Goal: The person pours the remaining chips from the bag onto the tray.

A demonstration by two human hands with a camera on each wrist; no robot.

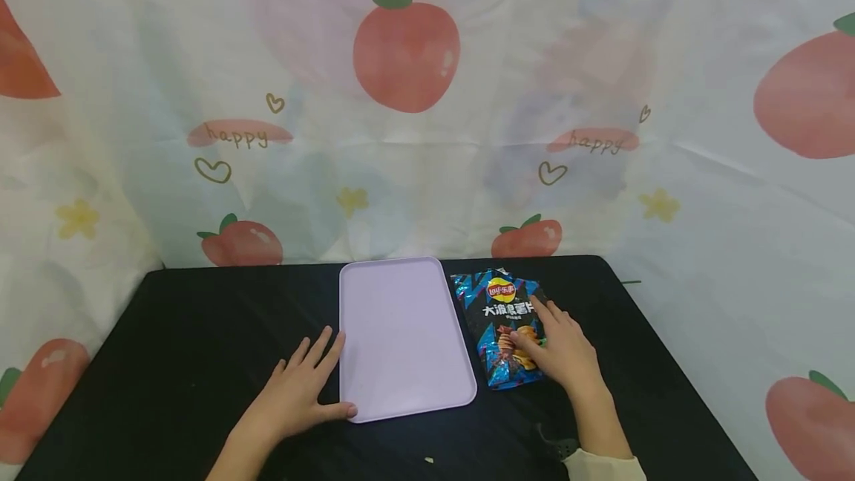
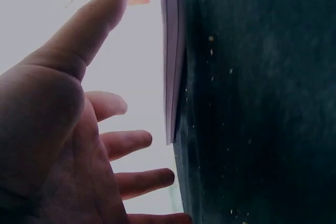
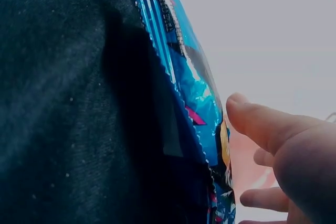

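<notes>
A pale lilac tray [image 1: 404,340] lies flat on the black table, its thin rim [image 2: 170,61] seen edge-on in the left wrist view. At its left side is my left hand [image 1: 297,396], fingers spread, the thumb tip right at the near left corner. To the tray's right lies a blue and black bag of potato chips [image 1: 501,347], printed front up. My right hand [image 1: 568,347] is over the bag's right side with fingers extended, thumb and fingertips overlapping the print. In the right wrist view the crimped edge of the chip bag [image 3: 197,98] shows beside my thumb.
The black cloth-covered table [image 1: 234,325] ends at a fruit-patterned curtain [image 1: 427,169] behind and at both sides. A small pale crumb [image 1: 429,459] lies in front of the tray, and tiny specks dot the cloth. A dark strap-like item [image 1: 557,447] shows near the right cuff.
</notes>
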